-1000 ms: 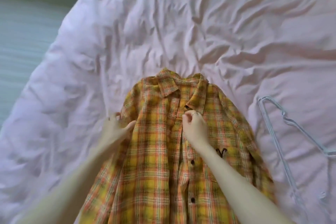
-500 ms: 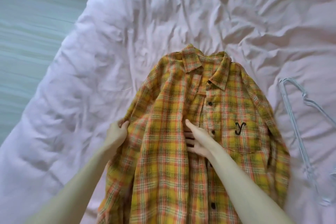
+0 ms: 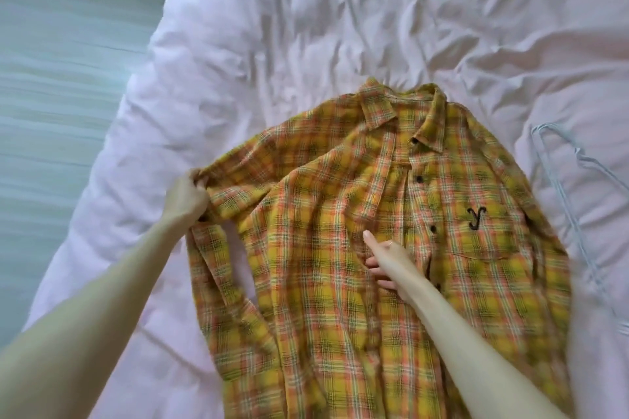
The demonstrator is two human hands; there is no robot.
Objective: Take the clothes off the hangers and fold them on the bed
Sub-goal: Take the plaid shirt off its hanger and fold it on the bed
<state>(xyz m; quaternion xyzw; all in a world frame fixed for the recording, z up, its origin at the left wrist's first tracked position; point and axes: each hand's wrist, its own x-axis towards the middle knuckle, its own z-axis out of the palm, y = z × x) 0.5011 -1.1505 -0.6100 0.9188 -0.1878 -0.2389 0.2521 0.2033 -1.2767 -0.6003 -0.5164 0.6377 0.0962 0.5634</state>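
My left hand (image 3: 186,196) pinches the plaid shirt (image 3: 374,265) shoulder toward the bed's (image 3: 238,44) left edge to spread it, while my right hand (image 3: 386,260) presses flat, anchoring the front.

1 head-worn wide-angle view, looking forward and steeply down from above the near edge of the bed (image 3: 340,27). Both forearms enter from the bottom of the frame, so the camera sits close, within arm's reach. The bed's left edge runs diagonally at left, with floor (image 3: 51,95) beyond it; the far edge falls near the top of the frame.
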